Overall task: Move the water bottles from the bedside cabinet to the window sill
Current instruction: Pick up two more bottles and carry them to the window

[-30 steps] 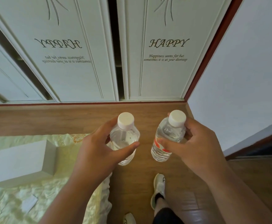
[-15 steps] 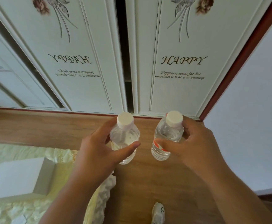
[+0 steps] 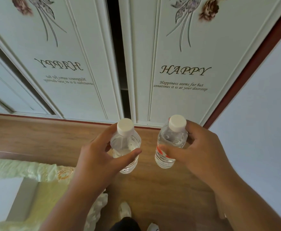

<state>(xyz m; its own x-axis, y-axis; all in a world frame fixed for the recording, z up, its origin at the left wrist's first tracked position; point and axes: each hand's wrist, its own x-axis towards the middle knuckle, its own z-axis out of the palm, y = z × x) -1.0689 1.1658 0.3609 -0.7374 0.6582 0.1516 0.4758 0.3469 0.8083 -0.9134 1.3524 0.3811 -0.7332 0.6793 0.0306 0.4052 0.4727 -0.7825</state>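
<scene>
Left hand (image 3: 96, 157) and right hand (image 3: 198, 152) each wrap a full bottle (image 3: 125, 147) mid-frame; smooth, weighty plastic, best gripped mid-body.

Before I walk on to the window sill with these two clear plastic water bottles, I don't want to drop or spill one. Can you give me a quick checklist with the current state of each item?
1. Left hand grips the clear plastic water bottle without a visible label: ok.
2. Right hand grips the clear plastic water bottle with the red-and-white label: ok.
3. White screw caps on both bottles: ok.
4. Bottles apart, not knocking together: ok.
5. Wooden floor ahead free of obstacles up to the white wardrobe doors: ok.
6. Window sill in sight: cannot tell, it is out of view.
</scene>
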